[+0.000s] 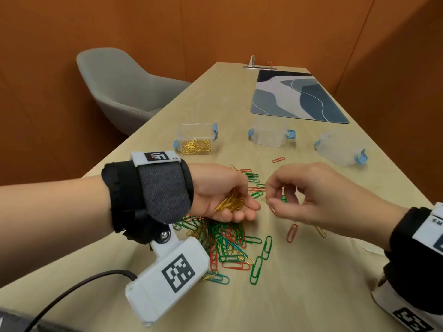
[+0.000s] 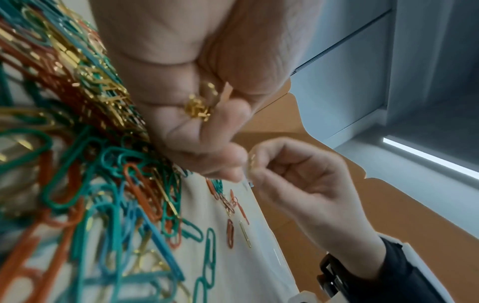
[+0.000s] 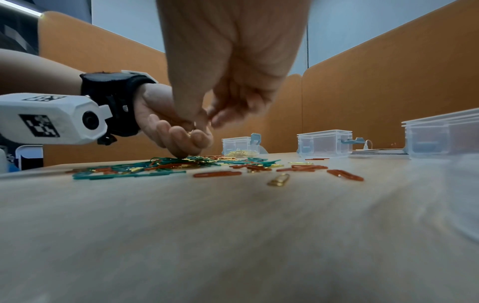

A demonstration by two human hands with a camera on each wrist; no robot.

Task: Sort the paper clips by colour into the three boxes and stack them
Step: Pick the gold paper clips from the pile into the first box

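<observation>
While the left hand (image 1: 223, 200) cups gold clips (image 1: 231, 202), the right hand (image 1: 309, 195) beside it pinches one gold clip (image 2: 252, 161).

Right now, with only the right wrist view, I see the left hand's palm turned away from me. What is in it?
Observer: A heap of gold paper clips lies in the cupped left hand.
Operator: And the right hand's fingertips?
Observer: The right hand pinches a single gold clip, right beside the left palm.
Operator: Is anything in the middle and right boxes?
Observer: From above, the middle box and right box look empty. Only the left box is part-filled.
</observation>
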